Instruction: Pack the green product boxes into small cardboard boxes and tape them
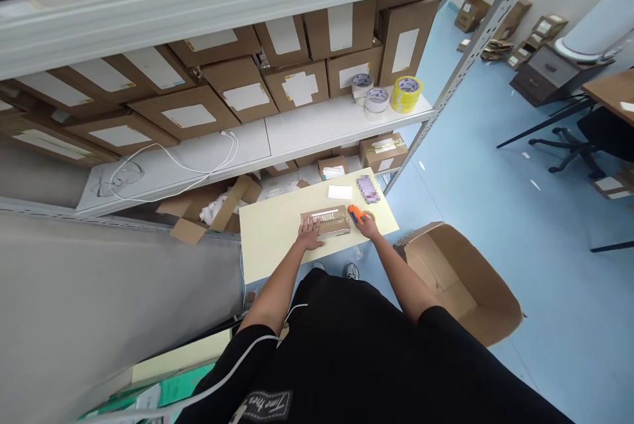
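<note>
A small cardboard box (333, 226) lies on the pale yellow tabletop (270, 239), with shiny clear tape along its top and edges. My left hand (310, 234) rests on the box's left end, fingers spread. Just past its right end, my right hand (368, 226) is wrapped round an orange tape dispenser (355, 214); part of a yellow tape roll (371, 216) shows by the fingers. Behind the box are a white paper (339, 192) and a purple, blurred-out item (367, 189).
Shelves (317, 123) with many labelled cartons (242, 90) stand ahead. Several tape rolls (406, 94) sit at the shelf's right end, and a white cable (198, 176) hangs over its edge. A large open carton (460, 279) stands on the floor to the right.
</note>
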`<state>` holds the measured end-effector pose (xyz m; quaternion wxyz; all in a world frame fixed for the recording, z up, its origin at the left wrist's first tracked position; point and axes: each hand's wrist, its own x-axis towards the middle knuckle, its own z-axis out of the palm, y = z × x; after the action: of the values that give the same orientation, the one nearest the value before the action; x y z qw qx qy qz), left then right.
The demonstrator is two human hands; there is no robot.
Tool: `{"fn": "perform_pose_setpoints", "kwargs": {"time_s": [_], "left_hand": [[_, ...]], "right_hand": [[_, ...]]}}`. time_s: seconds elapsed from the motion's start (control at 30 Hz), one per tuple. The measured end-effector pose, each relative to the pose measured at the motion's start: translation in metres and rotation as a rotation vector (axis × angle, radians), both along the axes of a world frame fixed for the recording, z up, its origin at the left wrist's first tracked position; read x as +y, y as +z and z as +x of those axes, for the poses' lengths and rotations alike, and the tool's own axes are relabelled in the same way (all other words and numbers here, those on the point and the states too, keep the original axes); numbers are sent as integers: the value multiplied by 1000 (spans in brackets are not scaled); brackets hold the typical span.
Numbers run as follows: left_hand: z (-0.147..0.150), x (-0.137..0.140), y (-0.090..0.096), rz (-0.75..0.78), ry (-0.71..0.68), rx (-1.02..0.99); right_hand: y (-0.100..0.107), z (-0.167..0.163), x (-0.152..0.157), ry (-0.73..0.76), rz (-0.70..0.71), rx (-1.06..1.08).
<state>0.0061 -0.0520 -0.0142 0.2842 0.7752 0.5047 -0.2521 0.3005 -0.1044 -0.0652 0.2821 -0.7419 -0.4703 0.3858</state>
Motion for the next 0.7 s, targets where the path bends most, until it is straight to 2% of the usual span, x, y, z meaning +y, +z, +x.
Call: {"fn": "perform_pose_setpoints", "kwargs": {"time_s": [0.17, 0.27, 0.37, 0.53, 0.7], "left_hand": [[1, 6, 1, -63, 5, 26], [2, 8, -1, -74, -8, 56], [2, 9, -5, -81, -23, 67], [4, 8, -15, -73, 13, 31], [3, 9, -18, -96, 42, -15]], "right_hand": [[-20, -3, 1, 65, -180, -37], [-29, -9, -7, 107, -186, 4], [-32, -17, -15, 102, -166, 12], [-28, -22, -10, 17, -245, -81], [-30, -25, -2, 1, -99, -82]]}}
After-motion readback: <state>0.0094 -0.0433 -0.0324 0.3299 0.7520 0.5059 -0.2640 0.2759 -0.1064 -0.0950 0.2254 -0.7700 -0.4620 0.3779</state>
